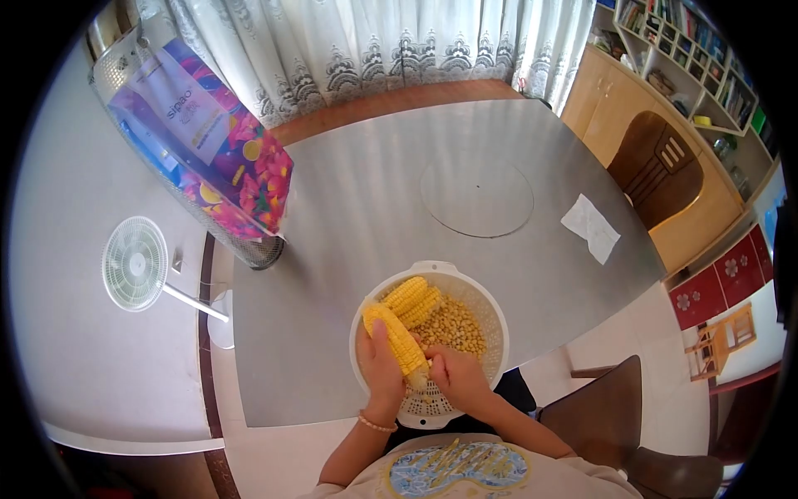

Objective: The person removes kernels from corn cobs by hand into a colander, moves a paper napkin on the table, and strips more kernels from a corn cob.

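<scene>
My left hand (382,366) is wrapped around an ear of corn (394,339), which slants over a white perforated basket (496,320). A pale patch shows at the ear's near end. My right hand (457,376) is closed, its fingers curled, with the thumb side pressed to the ear near that end. Its fingertips are partly hidden. Further ears of yellow corn (413,301) lie at the far left inside the basket. Loose corn kernels (455,326) cover much of its bottom.
The basket rests at the near edge of a grey table (357,216). A colorful bag (208,133) stands in a mesh holder at the left. A white tissue (592,228) lies at the right. A brown chair (594,412) stands close on my right, and a white fan (137,264) at the far left.
</scene>
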Available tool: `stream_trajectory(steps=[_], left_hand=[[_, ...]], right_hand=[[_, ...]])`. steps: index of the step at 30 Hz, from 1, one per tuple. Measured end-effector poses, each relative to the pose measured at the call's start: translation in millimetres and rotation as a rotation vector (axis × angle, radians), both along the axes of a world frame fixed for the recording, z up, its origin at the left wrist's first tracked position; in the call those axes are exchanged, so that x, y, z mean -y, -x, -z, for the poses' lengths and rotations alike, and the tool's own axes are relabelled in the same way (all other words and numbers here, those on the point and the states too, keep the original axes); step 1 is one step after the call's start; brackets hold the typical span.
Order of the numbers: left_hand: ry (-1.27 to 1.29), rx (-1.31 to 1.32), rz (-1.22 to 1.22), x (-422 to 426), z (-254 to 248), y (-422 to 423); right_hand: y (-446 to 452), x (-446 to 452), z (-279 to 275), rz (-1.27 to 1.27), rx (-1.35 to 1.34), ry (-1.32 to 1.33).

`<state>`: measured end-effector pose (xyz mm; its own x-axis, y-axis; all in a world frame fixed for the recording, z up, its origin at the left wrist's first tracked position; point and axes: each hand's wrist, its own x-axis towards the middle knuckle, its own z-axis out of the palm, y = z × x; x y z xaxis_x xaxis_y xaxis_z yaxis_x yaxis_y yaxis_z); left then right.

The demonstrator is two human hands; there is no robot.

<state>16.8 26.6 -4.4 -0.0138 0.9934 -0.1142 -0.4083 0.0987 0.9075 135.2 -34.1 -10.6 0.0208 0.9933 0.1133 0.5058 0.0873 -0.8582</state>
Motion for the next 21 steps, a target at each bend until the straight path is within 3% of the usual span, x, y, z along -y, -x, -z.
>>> stream_trajectory(steps=[2, 4, 6, 10, 13, 14, 15, 16, 19, 21], left_hand=[[0.102, 0.174, 0.008, 1.0, -1.3, 1.0], [0.097, 0.186, 0.001, 1.6, 0.0, 4.8], [0.085, 0.199, 0.001, -0.5, -1.1, 3.8], [0.112, 0.439, -0.074, -0.4, -12.9, 1.8], [0.096, 0.591, -0.047, -0.4, -9.8, 5.7], [0.068, 0.657, -0.029, -0.5, -5.5, 7.2], [0.068, 0.658, -0.030, -1.3, 0.1, 7.9], [0.090, 0.625, -0.009, -2.4, 6.2, 8.7], [0.112, 0.479, 0.034, -2.1, 10.5, 10.0], [0.112, 0.366, 0.056, 1.0, 8.8, 10.6]], right_hand=[[-3.6, 0.3, -1.5, 0.046, -0.105, 0.082], [-3.5, 0.6, -1.5, 0.083, -0.209, 0.163], [-0.9, -2.9, 3.1, 0.074, -0.443, -0.025], [3.0, -6.5, 16.5, -0.053, -0.497, -0.052], [10.3, -1.0, 6.4, -0.104, -0.501, 0.058], [10.8, 0.4, 3.8, -0.117, -0.624, 0.278], [11.0, 1.0, 2.2, -0.130, -0.743, 0.499], [10.9, 1.2, 1.8, -0.132, -0.742, 0.500], [11.3, 0.2, -1.6, -0.067, -0.815, 0.389], [10.6, -5.5, -8.9, 0.115, -0.867, 0.126]])
